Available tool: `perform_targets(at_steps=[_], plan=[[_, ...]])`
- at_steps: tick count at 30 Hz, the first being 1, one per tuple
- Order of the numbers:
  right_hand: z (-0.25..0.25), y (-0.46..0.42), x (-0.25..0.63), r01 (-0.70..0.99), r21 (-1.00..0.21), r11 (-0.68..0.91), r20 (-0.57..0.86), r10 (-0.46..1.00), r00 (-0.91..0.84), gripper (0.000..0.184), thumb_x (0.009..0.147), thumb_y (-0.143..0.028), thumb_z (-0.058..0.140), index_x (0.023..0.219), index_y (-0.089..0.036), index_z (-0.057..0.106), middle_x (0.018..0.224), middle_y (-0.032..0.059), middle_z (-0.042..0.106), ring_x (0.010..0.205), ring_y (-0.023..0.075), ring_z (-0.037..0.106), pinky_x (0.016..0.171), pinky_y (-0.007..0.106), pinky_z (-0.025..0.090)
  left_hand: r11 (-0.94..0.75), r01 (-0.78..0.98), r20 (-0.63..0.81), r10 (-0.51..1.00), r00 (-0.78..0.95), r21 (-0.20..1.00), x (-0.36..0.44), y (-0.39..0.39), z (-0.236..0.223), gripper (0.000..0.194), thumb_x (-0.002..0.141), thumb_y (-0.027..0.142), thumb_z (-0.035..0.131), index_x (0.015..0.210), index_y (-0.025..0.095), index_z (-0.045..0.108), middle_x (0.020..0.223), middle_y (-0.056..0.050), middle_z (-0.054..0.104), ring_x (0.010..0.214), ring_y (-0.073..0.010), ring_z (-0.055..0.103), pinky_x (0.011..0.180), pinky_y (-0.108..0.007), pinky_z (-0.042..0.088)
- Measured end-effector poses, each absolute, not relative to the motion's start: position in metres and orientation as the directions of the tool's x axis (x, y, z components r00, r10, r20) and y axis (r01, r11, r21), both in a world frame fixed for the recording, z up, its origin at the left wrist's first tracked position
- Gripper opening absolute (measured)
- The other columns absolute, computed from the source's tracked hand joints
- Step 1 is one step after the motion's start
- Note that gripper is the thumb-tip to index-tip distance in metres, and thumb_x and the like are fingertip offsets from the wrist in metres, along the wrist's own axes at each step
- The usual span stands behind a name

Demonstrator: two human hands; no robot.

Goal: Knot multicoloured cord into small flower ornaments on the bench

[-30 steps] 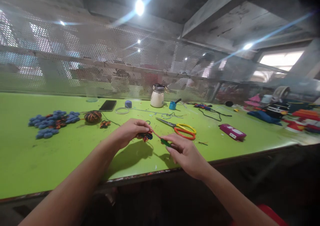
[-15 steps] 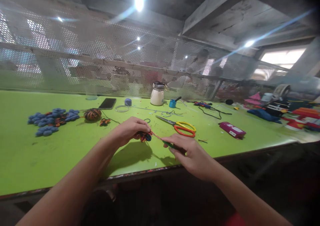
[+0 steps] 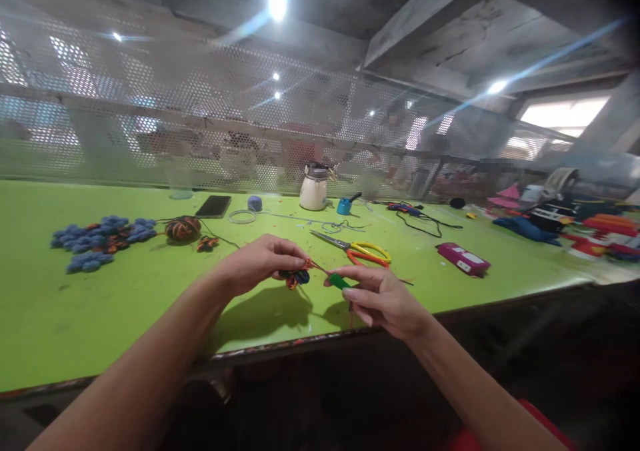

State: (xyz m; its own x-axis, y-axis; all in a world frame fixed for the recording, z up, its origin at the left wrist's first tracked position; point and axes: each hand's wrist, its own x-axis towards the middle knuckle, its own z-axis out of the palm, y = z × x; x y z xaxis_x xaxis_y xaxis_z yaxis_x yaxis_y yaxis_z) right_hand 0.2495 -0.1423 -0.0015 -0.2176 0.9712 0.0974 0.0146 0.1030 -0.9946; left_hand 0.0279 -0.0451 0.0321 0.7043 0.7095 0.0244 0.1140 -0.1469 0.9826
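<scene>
My left hand (image 3: pixel 270 258) pinches a small crocheted piece (image 3: pixel 295 278) in orange, red and dark blue yarn, held above the table. My right hand (image 3: pixel 380 298) is closed on a crochet hook (image 3: pixel 340 281) with a green handle. The hook's thin end points left toward the piece, and reddish yarn stretches between the two. A strand hangs beneath the right hand. Left of my hands lie a multicoloured yarn ball (image 3: pixel 183 229), a small orange and dark flower (image 3: pixel 207 243) and a cluster of blue crocheted flowers (image 3: pixel 100 238).
Scissors (image 3: pixel 357 248) with yellow and orange handles lie just beyond my hands on the green table (image 3: pixel 165 324). Farther back are a phone (image 3: pixel 213 206), a white jar (image 3: pixel 313 191), a teal pot (image 3: pixel 345 206) and cords. A magenta box (image 3: pixel 463 260) sits to the right.
My right hand has turned and lifted slightly, so more of the green handle shows. The crocheted piece has shifted a little to the right in my left hand.
</scene>
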Motion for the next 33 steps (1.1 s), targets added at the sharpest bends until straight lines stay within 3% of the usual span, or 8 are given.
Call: perform_targets(at_steps=[5,10,15,18,23,26,29,33], plan=[[-0.015,-0.144,0.244,0.029,-0.986,0.161,0.157,0.98,-0.124,0.043,0.078,-0.032,0.065,0.118,-0.017,0.06,0.046,-0.0058,0.046,0.038,0.0065,0.038,0.038,0.019,0.026,-0.176,0.092,0.06,0.705,0.706,0.98,0.029,-0.048,0.034,0.026,0.068,0.029,0.069,0.088,0.013,0.071,0.076,-0.008,0.069,0.065,-0.0153,0.057,0.055,-0.026,0.034],[-0.017,-0.144,0.236,0.186,-0.943,0.277,0.261,0.959,-0.106,0.036,0.084,-0.032,0.057,0.118,-0.02,0.059,0.082,0.0044,0.061,0.041,0.0048,0.043,0.039,0.021,0.033,-0.156,0.121,0.04,0.756,0.654,0.98,0.033,-0.051,0.036,0.022,0.066,0.029,0.07,0.082,0.013,0.07,0.069,-0.005,0.066,0.061,-0.013,0.055,0.052,-0.024,0.029],[-0.02,-0.133,0.229,0.619,-0.558,0.553,0.632,0.766,-0.115,0.026,0.089,-0.021,0.047,0.108,-0.018,0.064,0.104,0.0118,0.058,0.089,0.0199,0.058,0.075,0.034,0.049,-0.11,0.193,-0.023,0.813,0.582,0.975,0.035,-0.047,0.033,0.019,0.062,0.028,0.072,0.071,0.012,0.068,0.062,-0.002,0.063,0.056,-0.0106,0.049,0.05,-0.023,0.027],[-0.021,-0.125,0.226,0.704,-0.431,0.565,0.705,0.698,-0.129,0.024,0.089,-0.018,0.045,0.103,-0.017,0.065,0.101,0.0124,0.057,0.09,0.0207,0.057,0.082,0.037,0.048,-0.092,0.222,-0.046,0.835,0.549,0.971,0.037,-0.042,0.029,0.018,0.06,0.027,0.071,0.066,0.012,0.065,0.059,-0.001,0.062,0.053,-0.0104,0.048,0.05,-0.023,0.028],[-0.007,-0.119,0.221,0.604,-0.57,0.557,0.695,0.719,-0.007,0.022,0.09,-0.024,0.047,0.102,-0.019,0.065,0.105,0.0104,0.056,0.074,0.0149,0.058,0.062,0.027,0.051,-0.112,0.304,-0.045,0.883,0.468,0.946,0.041,-0.031,0.018,0.012,0.059,0.023,0.067,0.062,0.012,0.064,0.051,-0.001,0.059,0.048,-0.0105,0.047,0.048,-0.023,0.029],[0.008,-0.124,0.218,0.61,-0.547,0.573,0.713,0.701,-0.019,0.019,0.089,-0.024,0.051,0.101,-0.017,0.064,0.096,0.0086,0.062,0.075,0.0159,0.059,0.066,0.028,0.049,-0.216,0.405,0.044,0.919,0.392,0.888,0.041,-0.021,0.01,0.01,0.061,0.022,0.064,0.065,0.012,0.065,0.051,-0.001,0.06,0.047,-0.0115,0.047,0.048,-0.024,0.032],[0.019,-0.143,0.209,0.606,-0.481,0.634,0.633,0.729,-0.26,0.019,0.089,-0.019,0.05,0.101,-0.016,0.064,0.083,0.0053,0.066,0.074,0.0146,0.059,0.07,0.026,0.046,-0.31,0.452,0.143,0.919,0.366,0.836,0.039,-0.012,0.003,0.008,0.063,0.021,0.062,0.065,0.014,0.066,0.053,-0.001,0.062,0.051,-0.0148,0.054,0.052,-0.025,0.036],[0.024,-0.184,0.188,0.571,-0.343,0.746,0.292,0.663,-0.69,0.019,0.086,-0.013,0.05,0.096,-0.016,0.066,0.079,0.0037,0.068,0.07,0.0132,0.06,0.061,0.021,0.041,-0.307,0.428,0.163,0.926,0.341,0.85,0.038,-0.004,-0.003,0.006,0.066,0.021,0.063,0.065,0.016,0.064,0.057,-0.004,0.067,0.056,-0.0192,0.06,0.054,-0.027,0.039]])
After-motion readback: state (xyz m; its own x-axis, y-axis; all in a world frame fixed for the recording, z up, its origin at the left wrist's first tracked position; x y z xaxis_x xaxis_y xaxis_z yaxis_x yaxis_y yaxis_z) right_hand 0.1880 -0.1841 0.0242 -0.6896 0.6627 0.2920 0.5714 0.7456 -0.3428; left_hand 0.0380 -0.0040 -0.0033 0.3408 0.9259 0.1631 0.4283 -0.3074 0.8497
